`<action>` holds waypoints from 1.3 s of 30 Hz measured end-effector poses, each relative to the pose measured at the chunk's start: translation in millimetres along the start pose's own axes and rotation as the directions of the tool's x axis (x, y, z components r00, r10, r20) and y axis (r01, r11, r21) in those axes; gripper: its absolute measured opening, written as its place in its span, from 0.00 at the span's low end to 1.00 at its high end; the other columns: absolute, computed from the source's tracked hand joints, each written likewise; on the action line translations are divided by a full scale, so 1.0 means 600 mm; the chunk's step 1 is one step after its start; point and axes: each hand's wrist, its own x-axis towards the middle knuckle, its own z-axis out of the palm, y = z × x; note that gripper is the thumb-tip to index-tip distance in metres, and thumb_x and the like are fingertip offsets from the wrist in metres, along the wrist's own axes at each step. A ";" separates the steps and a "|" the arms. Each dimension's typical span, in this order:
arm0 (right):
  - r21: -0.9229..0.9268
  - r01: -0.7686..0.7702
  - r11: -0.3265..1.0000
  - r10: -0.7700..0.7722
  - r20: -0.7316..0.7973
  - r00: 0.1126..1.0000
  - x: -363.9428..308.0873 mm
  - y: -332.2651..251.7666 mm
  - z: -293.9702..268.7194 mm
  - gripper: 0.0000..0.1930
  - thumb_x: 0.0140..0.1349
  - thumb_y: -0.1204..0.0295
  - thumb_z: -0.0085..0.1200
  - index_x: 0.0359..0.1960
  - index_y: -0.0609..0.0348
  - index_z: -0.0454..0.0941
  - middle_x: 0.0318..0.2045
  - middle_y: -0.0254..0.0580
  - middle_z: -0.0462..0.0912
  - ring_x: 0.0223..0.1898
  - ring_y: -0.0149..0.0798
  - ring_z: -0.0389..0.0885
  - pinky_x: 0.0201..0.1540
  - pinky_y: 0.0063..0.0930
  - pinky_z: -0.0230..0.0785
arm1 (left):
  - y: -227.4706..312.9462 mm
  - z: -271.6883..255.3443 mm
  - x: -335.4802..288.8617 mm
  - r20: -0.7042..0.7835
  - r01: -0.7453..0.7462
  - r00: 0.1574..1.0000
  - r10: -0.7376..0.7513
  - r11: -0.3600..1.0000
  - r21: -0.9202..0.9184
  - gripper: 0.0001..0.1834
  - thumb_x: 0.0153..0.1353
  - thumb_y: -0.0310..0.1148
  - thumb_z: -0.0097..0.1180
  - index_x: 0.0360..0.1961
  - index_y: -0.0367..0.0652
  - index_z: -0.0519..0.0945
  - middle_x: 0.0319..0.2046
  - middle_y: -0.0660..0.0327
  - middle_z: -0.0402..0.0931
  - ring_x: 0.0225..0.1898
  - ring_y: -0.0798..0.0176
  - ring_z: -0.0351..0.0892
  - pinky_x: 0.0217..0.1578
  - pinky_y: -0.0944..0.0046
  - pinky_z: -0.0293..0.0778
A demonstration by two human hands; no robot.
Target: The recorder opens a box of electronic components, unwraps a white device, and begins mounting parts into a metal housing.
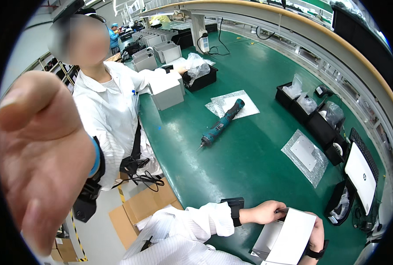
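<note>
A white box-shaped casing [289,236] is held at the lower right, with an opening along its left side. My left hand [267,213] grips its far left corner, some fingertips hidden inside the edge. Around the right side of the casing wraps my right hand [316,234], its fingers partly hidden behind the white panel. Both my wrists carry black straps. A co-worker's hand [42,154] looms large and open at the left, close to the camera and apart from my own hands.
A teal cordless screwdriver [223,123] lies mid-table, its handle on bubble wrap [251,108]. At right are a white panel [303,152] on bubble wrap, black bins [311,119] with plastic bags, and a laptop [360,176]. Grey casings [167,95] stand near the co-worker [110,92].
</note>
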 end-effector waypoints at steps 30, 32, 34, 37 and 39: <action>-0.025 0.241 0.970 -0.229 0.229 0.946 -0.017 -0.012 0.032 0.13 0.63 0.69 0.57 0.43 0.67 0.80 0.41 0.52 0.83 0.40 0.42 0.82 0.42 0.34 0.73 | -0.014 -0.010 -0.009 -0.043 0.097 0.993 -0.107 0.975 -0.201 0.12 0.60 0.26 0.58 0.44 0.31 0.80 0.28 0.63 0.78 0.29 0.71 0.73 0.33 0.68 0.70; -0.016 0.263 0.965 -0.252 0.231 0.940 -0.023 -0.014 0.029 0.14 0.64 0.68 0.56 0.43 0.67 0.80 0.42 0.53 0.83 0.41 0.44 0.82 0.42 0.35 0.73 | -0.023 -0.013 -0.013 -0.014 0.103 0.994 -0.111 0.958 -0.268 0.12 0.61 0.26 0.58 0.45 0.30 0.79 0.28 0.65 0.77 0.30 0.72 0.72 0.33 0.69 0.69; -0.011 0.297 0.955 -0.286 0.241 0.928 -0.028 -0.019 0.029 0.14 0.65 0.66 0.55 0.43 0.67 0.80 0.43 0.55 0.83 0.41 0.45 0.82 0.43 0.36 0.73 | -0.028 -0.018 -0.014 0.016 0.112 0.993 -0.114 0.935 -0.335 0.13 0.61 0.26 0.57 0.46 0.30 0.79 0.28 0.66 0.77 0.30 0.73 0.72 0.33 0.70 0.69; -0.005 0.438 0.899 -0.421 0.266 0.867 -0.041 -0.034 0.032 0.15 0.66 0.65 0.54 0.43 0.68 0.80 0.44 0.56 0.82 0.42 0.48 0.82 0.44 0.37 0.73 | -0.034 -0.021 -0.012 0.025 0.119 0.993 -0.117 0.948 -0.295 0.14 0.62 0.25 0.56 0.48 0.30 0.78 0.28 0.67 0.76 0.30 0.74 0.72 0.33 0.71 0.69; -0.005 0.513 0.859 -0.492 0.276 0.826 -0.039 -0.022 0.023 0.16 0.67 0.64 0.54 0.43 0.68 0.80 0.44 0.57 0.82 0.43 0.49 0.82 0.44 0.38 0.73 | -0.035 -0.019 -0.010 0.027 0.119 0.993 -0.116 0.943 -0.311 0.13 0.62 0.26 0.57 0.46 0.32 0.79 0.29 0.64 0.79 0.31 0.72 0.74 0.34 0.69 0.71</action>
